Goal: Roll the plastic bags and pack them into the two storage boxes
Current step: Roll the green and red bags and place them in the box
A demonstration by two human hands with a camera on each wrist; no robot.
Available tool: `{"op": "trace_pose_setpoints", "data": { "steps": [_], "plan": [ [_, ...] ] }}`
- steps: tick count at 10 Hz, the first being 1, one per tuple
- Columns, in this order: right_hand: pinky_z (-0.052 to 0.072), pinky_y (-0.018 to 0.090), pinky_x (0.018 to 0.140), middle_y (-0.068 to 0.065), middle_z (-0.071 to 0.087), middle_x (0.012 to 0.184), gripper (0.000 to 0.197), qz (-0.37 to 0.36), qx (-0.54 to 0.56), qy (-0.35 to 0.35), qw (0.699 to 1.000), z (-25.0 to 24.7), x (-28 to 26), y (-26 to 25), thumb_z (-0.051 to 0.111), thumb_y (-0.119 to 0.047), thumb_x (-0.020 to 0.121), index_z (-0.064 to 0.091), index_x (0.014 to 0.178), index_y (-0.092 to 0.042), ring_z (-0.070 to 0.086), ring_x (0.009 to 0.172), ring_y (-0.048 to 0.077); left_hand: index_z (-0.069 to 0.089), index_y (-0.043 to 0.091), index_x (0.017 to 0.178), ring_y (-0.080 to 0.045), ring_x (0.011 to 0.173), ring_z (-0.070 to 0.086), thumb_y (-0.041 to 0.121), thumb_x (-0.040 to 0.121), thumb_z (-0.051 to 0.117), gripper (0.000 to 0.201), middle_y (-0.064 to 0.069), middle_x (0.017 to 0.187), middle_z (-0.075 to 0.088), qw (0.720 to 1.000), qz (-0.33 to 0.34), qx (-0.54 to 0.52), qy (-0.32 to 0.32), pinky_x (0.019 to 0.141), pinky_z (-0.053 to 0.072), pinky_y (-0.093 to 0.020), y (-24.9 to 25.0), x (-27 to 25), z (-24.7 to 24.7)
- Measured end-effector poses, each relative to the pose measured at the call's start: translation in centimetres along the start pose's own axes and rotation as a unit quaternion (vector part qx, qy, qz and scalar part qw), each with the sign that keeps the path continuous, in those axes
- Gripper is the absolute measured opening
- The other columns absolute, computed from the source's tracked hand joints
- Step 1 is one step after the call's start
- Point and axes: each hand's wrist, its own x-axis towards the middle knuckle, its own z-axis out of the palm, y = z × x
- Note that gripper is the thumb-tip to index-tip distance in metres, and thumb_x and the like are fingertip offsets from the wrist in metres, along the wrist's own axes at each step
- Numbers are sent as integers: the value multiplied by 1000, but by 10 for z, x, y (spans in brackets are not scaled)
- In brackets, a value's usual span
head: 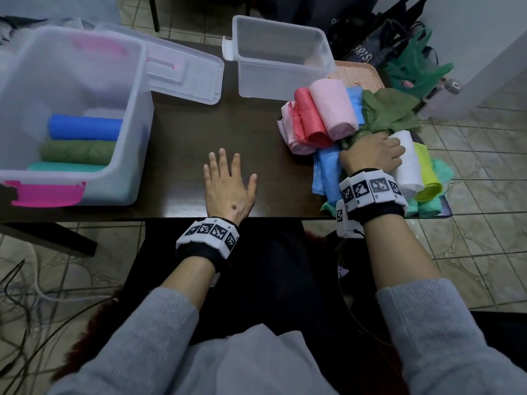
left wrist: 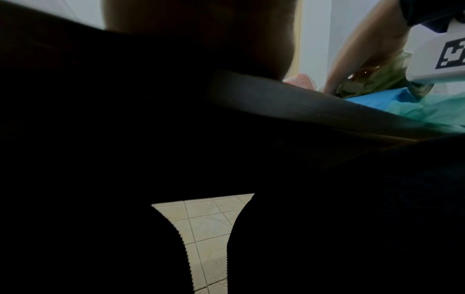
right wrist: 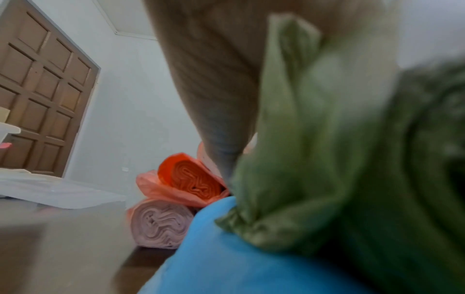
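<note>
Left hand [head: 228, 185] flat, fingers spread, on bare table [head: 199, 143] at centre frame.
Right hand [head: 370, 153] grips green bag [head: 390, 109] near the table's right edge.

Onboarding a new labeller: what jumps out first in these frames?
The heap of coloured bag rolls at the table's right edge, where the right hand grips a loose olive-green bag. Next, the large clear storage box with pink latches at left, holding blue, green and teal rolls, and the empty smaller box behind. The left hand lies flat on the dark table.
</note>
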Motion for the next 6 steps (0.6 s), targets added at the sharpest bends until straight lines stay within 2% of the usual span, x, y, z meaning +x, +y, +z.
{"op": "trace_pose_setpoints", "data": {
  "steps": [1, 2, 3, 4, 5, 6],
  "plan": [
    [37, 39, 95, 19, 37, 134, 53, -15, 11, -5, 1000, -1, -5, 0, 55, -21, 89, 34, 131, 4, 41, 119, 34, 19, 15, 150, -29, 146, -2, 48, 98, 29, 62, -13, 158, 7, 1000, -1, 1, 1, 118, -1, -40, 0, 0, 1],
    [39, 42, 92, 20, 36, 134, 48, -17, 38, 6, 999, 0, -9, -2, 48, -16, 94, 31, 133, 5, 43, 118, 36, 20, 15, 150, -29, 146, -2, 48, 98, 29, 62, -13, 158, 7, 1000, 0, -1, 2, 118, -1, -41, 0, 0, 1],
    [32, 44, 98, 26, 35, 137, 49, -33, 66, 6, 997, 0, -13, -3, 37, -13, 97, 23, 140, 6, 36, 124, 39, 19, 15, 150, -29, 146, -2, 48, 98, 29, 62, -13, 158, 7, 1000, 0, 2, 0, 118, -1, -41, 0, 0, 0],
    [31, 41, 98, 25, 37, 136, 54, -30, 71, 10, 997, -7, -18, -8, 39, -16, 98, 18, 143, 5, 35, 125, 38, 19, 15, 150, -29, 146, -2, 48, 98, 29, 62, -13, 158, 7, 1000, -1, 2, 0, 118, -1, -41, -1, 0, 0],
    [26, 46, 105, 27, 28, 143, 58, -67, 106, -31, 992, -27, -31, -15, 41, -19, 98, 15, 145, 2, 28, 131, 40, 19, 15, 150, -29, 146, -2, 48, 98, 28, 62, -13, 158, 6, 1000, 1, 3, -2, 117, -2, -40, 0, 0, -1],
    [27, 45, 106, 25, 27, 144, 67, -86, 109, -55, 989, -44, -44, -27, 45, -25, 97, 10, 146, 2, 26, 132, 38, 18, 16, 150, -29, 146, -3, 48, 98, 28, 62, -13, 158, 5, 1000, 1, 4, -5, 117, -3, -40, 0, -1, -2]
  ]
}}
